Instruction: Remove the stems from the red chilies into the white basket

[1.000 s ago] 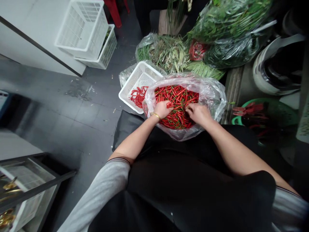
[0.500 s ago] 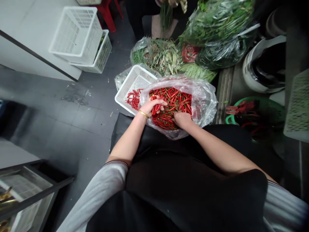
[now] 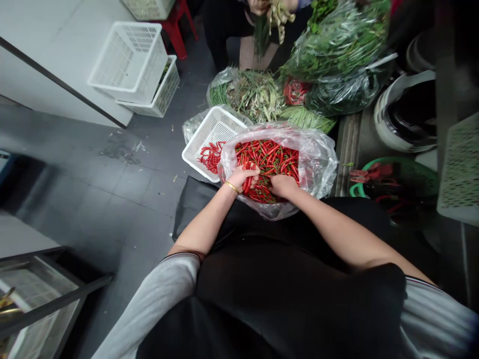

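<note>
A clear plastic bag (image 3: 318, 159) full of red chilli peppers (image 3: 269, 152) with green stems lies open at my lap. My left hand (image 3: 242, 178), with a gold bangle at the wrist, curls around several red chillies over the bag's left side. Within the bag on the right, my right hand (image 3: 283, 186) is closed with its fingertips down among the chillies; what it pinches is hidden. Beside the bag on the left stands a white perforated basket (image 3: 194, 149), and loose red chillies (image 3: 211, 157) lie in its lower part.
Beyond the bag lie spring onions (image 3: 258, 94) and bagged leafy greens (image 3: 340, 45). A co-worker's hands (image 3: 258, 6) hold green stalks at the top. White crates (image 3: 127, 65) are stacked at the left, near a red stool (image 3: 179, 35). A green basin (image 3: 411, 169) and white bucket (image 3: 385, 119) stand right.
The view has shifted slightly. My left hand has moved a little right, nearer my right hand, still with chillies in it. My right hand stays among the chillies.
</note>
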### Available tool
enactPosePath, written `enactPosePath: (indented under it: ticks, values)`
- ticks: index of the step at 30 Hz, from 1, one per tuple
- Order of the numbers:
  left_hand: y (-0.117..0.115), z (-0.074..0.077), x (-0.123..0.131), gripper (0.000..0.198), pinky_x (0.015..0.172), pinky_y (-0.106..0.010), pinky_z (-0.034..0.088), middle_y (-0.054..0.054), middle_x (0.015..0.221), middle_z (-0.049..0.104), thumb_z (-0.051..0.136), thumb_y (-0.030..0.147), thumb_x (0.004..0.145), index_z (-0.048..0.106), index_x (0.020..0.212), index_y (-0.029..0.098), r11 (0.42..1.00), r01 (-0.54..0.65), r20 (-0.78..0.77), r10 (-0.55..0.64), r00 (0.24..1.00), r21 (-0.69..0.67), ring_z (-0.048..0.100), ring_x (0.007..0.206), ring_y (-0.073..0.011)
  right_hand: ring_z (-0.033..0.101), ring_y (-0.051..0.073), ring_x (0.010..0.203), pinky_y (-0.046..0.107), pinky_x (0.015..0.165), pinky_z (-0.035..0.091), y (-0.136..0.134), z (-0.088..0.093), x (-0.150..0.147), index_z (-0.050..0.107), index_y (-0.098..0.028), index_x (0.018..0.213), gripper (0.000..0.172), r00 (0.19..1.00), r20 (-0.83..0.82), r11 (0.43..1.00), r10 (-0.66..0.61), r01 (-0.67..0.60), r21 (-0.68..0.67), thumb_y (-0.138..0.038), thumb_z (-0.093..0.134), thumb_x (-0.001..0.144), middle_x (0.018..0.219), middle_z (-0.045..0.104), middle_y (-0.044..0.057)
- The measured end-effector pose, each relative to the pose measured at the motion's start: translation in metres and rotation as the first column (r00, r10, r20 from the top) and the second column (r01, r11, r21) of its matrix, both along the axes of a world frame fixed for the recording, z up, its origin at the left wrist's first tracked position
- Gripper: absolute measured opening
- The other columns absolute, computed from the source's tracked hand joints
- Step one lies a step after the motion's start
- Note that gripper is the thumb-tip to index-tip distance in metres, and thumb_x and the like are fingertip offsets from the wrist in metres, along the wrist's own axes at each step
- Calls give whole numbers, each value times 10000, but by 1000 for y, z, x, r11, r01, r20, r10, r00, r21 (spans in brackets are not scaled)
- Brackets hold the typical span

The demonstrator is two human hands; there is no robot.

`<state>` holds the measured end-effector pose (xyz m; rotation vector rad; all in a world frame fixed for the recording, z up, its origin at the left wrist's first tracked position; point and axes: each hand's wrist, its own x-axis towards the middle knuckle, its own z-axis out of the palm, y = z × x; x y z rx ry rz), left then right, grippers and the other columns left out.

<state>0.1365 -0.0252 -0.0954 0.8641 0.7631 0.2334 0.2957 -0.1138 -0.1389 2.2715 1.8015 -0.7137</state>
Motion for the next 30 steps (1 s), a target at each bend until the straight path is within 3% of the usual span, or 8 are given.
enactPosePath:
  ticks: [3, 7, 10, 13, 16, 19, 24, 30]
  values:
    - [-5, -5, 1, 417, 368, -171, 285, 81, 462, 464, 787, 374, 630, 433, 708, 169, 994, -29, -99, 40, 994, 103, 398, 351, -42, 651, 198, 633, 275, 553, 491, -2, 3, 21, 590, -176, 679, 225, 915, -357, 980, -189, 197, -15, -373, 692, 713, 653, 669, 77]
    - [-23, -11, 15, 457, 410, -179, 329, 84, 493, 494, 842, 323, 549, 445, 713, 165, 937, 111, -210, -42, 977, 331, 441, 397, -46, 553, 135, 423, 264, 434, 480, -21, 17, 27, 485, -204, 704, 371, 345, -859, 847, -378, 503, -171, -510, 693, 678, 536, 603, 0]
    - [-31, -11, 19, 393, 433, -185, 355, 92, 489, 503, 822, 236, 562, 480, 742, 160, 892, 289, -279, -196, 940, 348, 451, 407, -51, 594, 155, 461, 278, 447, 505, -36, 20, 10, 487, -204, 749, 434, 164, -914, 804, -370, 550, -226, -544, 729, 631, 558, 623, 9]
    - [-32, -12, 13, 264, 420, -193, 355, 67, 490, 545, 744, 149, 616, 519, 754, 153, 861, 431, -302, -350, 887, 269, 466, 400, -71, 591, 159, 468, 284, 464, 498, -46, 16, 0, 539, -187, 715, 470, 243, -913, 865, -327, 466, -185, -647, 634, 692, 562, 626, 33]
    - [-37, -14, 11, 125, 397, -200, 343, 33, 482, 564, 679, 129, 650, 557, 674, 140, 846, 484, -270, -423, 865, 225, 456, 386, -80, 584, 162, 523, 270, 510, 458, -49, 14, -2, 572, -179, 635, 487, 641, -750, 920, -161, 373, 121, -615, 473, 827, 576, 614, 53]
    - [-42, -15, 15, 160, 381, -220, 348, 13, 436, 539, 647, 143, 668, 549, 541, 132, 901, 401, -311, -338, 888, 165, 436, 356, -87, 614, 201, 696, 280, 579, 411, -41, 18, 1, 661, -158, 734, 447, 972, -223, 909, -71, 155, 388, -447, 377, 922, 796, 655, 116]
    - [-21, -7, 12, 105, 379, -222, 365, 4, 449, 554, 579, 69, 616, 545, 535, 126, 992, 51, -350, -6, 937, 118, 464, 357, -97, 577, 265, 923, 303, 638, 381, -5, 16, 12, 628, -206, 1196, 378, 988, 150, 913, 26, -85, 400, -376, 405, 942, 1106, 589, 163]
    - [10, -1, 8, 134, 530, -220, 438, -5, 629, 624, 641, 86, 602, 536, 674, 127, 958, -110, -201, 166, 965, 265, 540, 512, -84, 567, 229, 921, 299, 701, 396, 19, 12, 31, 712, -200, 945, 333, 989, 33, 909, 143, -145, 392, -343, 411, 944, 980, 622, 116]
